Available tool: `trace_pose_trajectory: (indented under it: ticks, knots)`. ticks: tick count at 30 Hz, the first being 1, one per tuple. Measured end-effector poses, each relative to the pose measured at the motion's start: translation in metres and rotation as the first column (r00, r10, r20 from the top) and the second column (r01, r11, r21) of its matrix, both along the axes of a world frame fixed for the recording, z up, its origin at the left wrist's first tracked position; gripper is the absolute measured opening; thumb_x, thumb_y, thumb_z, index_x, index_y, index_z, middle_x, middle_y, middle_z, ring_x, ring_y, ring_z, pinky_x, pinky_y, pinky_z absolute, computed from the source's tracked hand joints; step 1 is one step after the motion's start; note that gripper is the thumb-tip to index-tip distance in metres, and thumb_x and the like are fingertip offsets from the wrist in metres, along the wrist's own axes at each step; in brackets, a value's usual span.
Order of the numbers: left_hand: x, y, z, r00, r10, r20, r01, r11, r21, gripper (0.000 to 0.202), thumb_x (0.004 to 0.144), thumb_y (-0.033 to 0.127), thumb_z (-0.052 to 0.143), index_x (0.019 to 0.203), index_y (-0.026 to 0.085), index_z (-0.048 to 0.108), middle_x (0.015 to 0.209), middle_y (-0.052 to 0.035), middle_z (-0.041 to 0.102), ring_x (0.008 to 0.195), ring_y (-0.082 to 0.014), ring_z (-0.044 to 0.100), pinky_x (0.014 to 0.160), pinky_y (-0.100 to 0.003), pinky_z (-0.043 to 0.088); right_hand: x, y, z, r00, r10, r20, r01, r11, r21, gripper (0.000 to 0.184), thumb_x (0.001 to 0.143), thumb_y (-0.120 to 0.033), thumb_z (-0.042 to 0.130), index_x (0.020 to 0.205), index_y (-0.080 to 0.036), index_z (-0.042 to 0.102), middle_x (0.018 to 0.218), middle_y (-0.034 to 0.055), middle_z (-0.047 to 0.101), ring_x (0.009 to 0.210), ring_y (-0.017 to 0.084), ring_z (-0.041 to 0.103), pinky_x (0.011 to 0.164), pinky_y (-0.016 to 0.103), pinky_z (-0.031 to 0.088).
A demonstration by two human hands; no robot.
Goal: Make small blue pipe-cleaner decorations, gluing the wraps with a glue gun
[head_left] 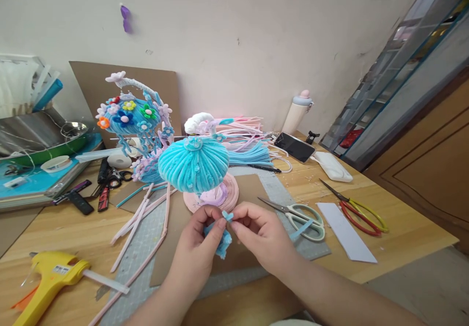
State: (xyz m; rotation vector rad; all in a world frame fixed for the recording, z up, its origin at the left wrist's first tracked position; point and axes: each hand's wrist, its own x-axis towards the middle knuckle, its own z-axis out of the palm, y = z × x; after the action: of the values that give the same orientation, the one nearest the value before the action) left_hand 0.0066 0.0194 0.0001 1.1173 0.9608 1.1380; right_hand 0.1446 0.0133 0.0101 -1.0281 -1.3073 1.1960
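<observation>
My left hand and my right hand meet just above the grey cutting mat. Both pinch a small light-blue pipe-cleaner piece; its bow-shaped tip sits between my fingertips and its fuzzy body hangs below. Just behind my hands stands a blue pipe-cleaner mushroom-like dome on a pink coiled base. A taller blue pipe-cleaner ornament with small coloured flowers stands at the back left.
Loose pink pipe cleaners lie on the mat. A yellow glue gun is at front left. White-handled scissors, red-and-yellow scissors and a white paper strip lie right. A phone, a bottle and pipe-cleaner bundles are behind.
</observation>
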Motion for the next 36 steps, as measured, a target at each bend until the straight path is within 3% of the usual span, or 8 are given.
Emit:
trace_pose_trajectory:
  ticks: [8, 13, 18, 23, 30, 33, 36]
  knots:
    - [0.0, -0.003, -0.003, 0.98, 0.07, -0.188, -0.044, 0.989, 0.141, 0.014, 0.081, 0.03, 0.058, 0.074, 0.019, 0.051, 0.066, 0.0029, 0.047, 0.058, -0.0101, 0.041, 0.05, -0.018, 0.038, 0.004, 0.0, 0.001, 0.999, 0.029, 0.029, -0.029, 1.0, 0.004, 0.022, 0.079, -0.035, 0.06, 0.067, -0.017, 0.059, 0.06, -0.0017, 0.05, 0.054, 0.011, 0.047, 0.051, 0.023, 0.039]
    - [0.002, -0.005, 0.0, 0.966, 0.155, -0.206, -0.129, 0.983, 0.133, 0.011, 0.074, 0.027, 0.063, 0.08, 0.019, 0.058, 0.07, 0.0004, 0.055, 0.059, -0.0122, 0.049, 0.052, -0.021, 0.041, 0.004, 0.0, 0.003, 0.999, 0.008, 0.048, -0.008, 1.0, 0.011, 0.023, 0.077, -0.038, 0.062, 0.067, -0.018, 0.062, 0.062, -0.0015, 0.05, 0.053, 0.011, 0.046, 0.049, 0.023, 0.04]
    - [0.001, -0.004, 0.001, 0.936, 0.22, -0.276, -0.156, 0.96, 0.234, 0.006, 0.073, 0.025, 0.064, 0.075, 0.019, 0.063, 0.071, -0.0005, 0.059, 0.065, -0.014, 0.053, 0.058, -0.022, 0.043, 0.006, 0.002, -0.002, 0.998, 0.068, -0.016, -0.07, 0.993, -0.094, 0.027, 0.078, -0.043, 0.063, 0.072, -0.016, 0.062, 0.059, -0.0027, 0.05, 0.048, 0.009, 0.045, 0.045, 0.021, 0.036]
    - [0.001, -0.003, -0.004, 0.954, 0.162, -0.252, -0.131, 0.982, 0.134, 0.013, 0.076, 0.03, 0.063, 0.082, 0.019, 0.061, 0.071, 0.0002, 0.059, 0.057, -0.0113, 0.05, 0.051, -0.021, 0.042, 0.008, 0.005, -0.009, 0.992, 0.109, -0.066, -0.118, 0.982, -0.147, 0.028, 0.079, -0.042, 0.063, 0.075, -0.015, 0.063, 0.055, -0.0039, 0.049, 0.048, 0.008, 0.043, 0.044, 0.02, 0.031]
    - [0.002, -0.002, -0.006, 0.985, 0.097, -0.146, -0.094, 0.995, 0.026, 0.016, 0.076, 0.03, 0.064, 0.085, 0.018, 0.06, 0.07, 0.0005, 0.06, 0.054, -0.0095, 0.048, 0.048, -0.02, 0.04, 0.006, 0.006, -0.005, 0.988, 0.082, -0.132, -0.11, 0.969, -0.221, 0.029, 0.073, -0.044, 0.067, 0.074, -0.015, 0.062, 0.057, -0.004, 0.05, 0.047, 0.007, 0.043, 0.044, 0.019, 0.031]
    - [0.002, -0.002, -0.006, 0.974, 0.124, -0.191, -0.104, 0.988, 0.113, 0.009, 0.077, 0.027, 0.063, 0.081, 0.018, 0.062, 0.07, 0.0003, 0.06, 0.06, -0.0113, 0.051, 0.054, -0.021, 0.042, 0.004, 0.006, -0.005, 0.976, 0.082, -0.203, -0.136, 0.953, -0.271, 0.03, 0.073, -0.043, 0.067, 0.069, -0.015, 0.057, 0.056, -0.0037, 0.051, 0.043, 0.005, 0.041, 0.04, 0.017, 0.025]
    - [0.0, -0.002, -0.008, 0.944, 0.193, -0.269, -0.103, 0.943, 0.316, 0.003, 0.078, 0.019, 0.062, 0.076, 0.019, 0.063, 0.074, -0.0011, 0.061, 0.07, -0.014, 0.057, 0.065, -0.024, 0.045, 0.003, 0.006, -0.006, 0.961, 0.074, -0.265, -0.159, 0.935, -0.317, 0.03, 0.073, -0.04, 0.067, 0.066, -0.015, 0.053, 0.054, -0.0039, 0.052, 0.04, 0.004, 0.039, 0.039, 0.016, 0.019]
